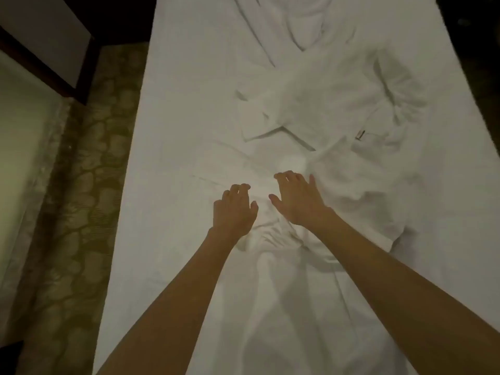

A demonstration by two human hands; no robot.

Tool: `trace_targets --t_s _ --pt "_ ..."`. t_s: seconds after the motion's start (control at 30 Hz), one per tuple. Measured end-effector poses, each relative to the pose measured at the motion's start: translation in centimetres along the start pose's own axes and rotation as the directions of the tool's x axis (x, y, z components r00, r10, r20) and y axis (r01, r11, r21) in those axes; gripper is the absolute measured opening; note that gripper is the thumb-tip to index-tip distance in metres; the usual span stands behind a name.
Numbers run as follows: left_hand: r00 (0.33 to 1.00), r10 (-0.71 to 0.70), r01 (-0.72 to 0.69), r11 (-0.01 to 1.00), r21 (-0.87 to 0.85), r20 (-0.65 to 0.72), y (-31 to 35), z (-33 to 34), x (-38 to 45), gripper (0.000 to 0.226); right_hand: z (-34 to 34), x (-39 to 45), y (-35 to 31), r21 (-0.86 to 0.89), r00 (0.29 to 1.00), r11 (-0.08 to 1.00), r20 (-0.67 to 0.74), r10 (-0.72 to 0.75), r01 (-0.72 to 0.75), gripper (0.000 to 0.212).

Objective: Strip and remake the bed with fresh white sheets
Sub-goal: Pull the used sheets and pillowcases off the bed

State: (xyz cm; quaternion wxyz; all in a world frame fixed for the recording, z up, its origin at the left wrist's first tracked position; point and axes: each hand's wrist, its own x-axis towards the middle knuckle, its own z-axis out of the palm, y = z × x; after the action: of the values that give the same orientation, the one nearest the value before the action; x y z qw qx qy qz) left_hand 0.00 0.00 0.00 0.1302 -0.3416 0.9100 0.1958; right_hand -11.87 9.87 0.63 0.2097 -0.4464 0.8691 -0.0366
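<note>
Bed (173,158), white sheet: crumpled white linen (338,109) on top; left hand (234,212) and right hand (297,198) spread flat, fingers gripping nothing.

I see a bed (167,185) under a flat white sheet (189,117), and on it a rumpled white cloth (338,109) running down the middle toward me. Both bare forearms reach out over the cloth. My left hand (234,212) is palm down with fingers bent at the tips, my right hand (297,198) is spread just beside it; whether they press the fabric I cannot tell. A patterned carpet (81,185) lies left of the bed.
</note>
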Motion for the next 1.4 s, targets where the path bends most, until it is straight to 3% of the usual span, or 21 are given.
trace_targets --t_s 0.1,0.27,0.43,0.6,0.67,0.77,0.87,0.93,1.03,1.2,1.27,1.4 --pt "0.999 -0.030 0.029 0.999 0.017 0.027 -0.9 2.1 2.2 0.044 2.7 2.2 1.1 0.060 0.999 0.998 0.051 0.008 -0.011 0.047" --pt "1.000 -0.009 0.008 0.999 0.038 0.008 -1.9 5.7 5.8 0.044 6.9 4.4 3.9 0.000 0.996 1.000 0.091 0.015 -0.015 0.042" --pt "0.998 0.020 -0.024 0.997 0.072 0.053 -1.7 8.6 7.5 0.050 9.1 4.8 5.7 -0.039 1.000 0.999 -0.006 0.020 -0.021 0.035" --pt "0.997 0.047 -0.052 0.995 0.088 0.060 -0.8 10.7 7.6 0.069 8.6 4.8 6.0 0.217 0.998 0.974 -0.001 0.063 -0.061 0.034" --pt "0.998 0.052 -0.054 0.996 0.069 0.032 -0.4 11.0 7.3 0.074 7.7 4.3 5.4 0.336 1.000 0.942 -0.019 0.019 -0.012 0.030" --pt "0.993 0.078 -0.071 0.994 0.082 -0.092 -0.4 10.5 7.2 0.043 6.4 3.3 3.7 0.418 0.993 0.902 -0.001 -0.121 0.110 0.023" --pt "0.978 0.134 -0.114 0.986 0.125 -0.162 -1.3 9.2 6.9 0.017 5.9 2.5 2.8 0.449 0.988 0.888 0.056 -0.144 0.104 0.022" --pt "0.973 0.177 -0.154 0.976 0.151 -0.149 -2.1 8.3 6.2 0.013 6.1 1.9 3.1 0.408 0.980 0.911 0.145 -0.136 0.067 0.037" --pt "0.980 0.188 -0.174 0.968 0.182 -0.066 -3.1 7.3 4.3 0.019 7.0 0.2 4.8 0.209 0.946 0.977 0.307 -0.101 0.036 0.059" --pt "0.988 0.143 -0.151 0.971 0.187 0.052 -4.0 6.3 0.0 0.033 8.0 -4.2 8.5 0.069 0.894 0.989 0.441 0.086 -0.129 0.056" --pt "0.986 0.116 -0.136 0.973 0.184 0.117 -4.3 6.4 -2.2 0.037 8.1 -6.0 9.4 0.048 0.883 0.979 0.441 0.157 -0.198 0.042" --pt "0.953 0.095 -0.165 0.959 0.232 0.286 -4.8 8.2 -7.5 0.050 8.7 -9.9 9.3 -0.081 0.873 0.981 0.447 0.194 -0.177 0.032"
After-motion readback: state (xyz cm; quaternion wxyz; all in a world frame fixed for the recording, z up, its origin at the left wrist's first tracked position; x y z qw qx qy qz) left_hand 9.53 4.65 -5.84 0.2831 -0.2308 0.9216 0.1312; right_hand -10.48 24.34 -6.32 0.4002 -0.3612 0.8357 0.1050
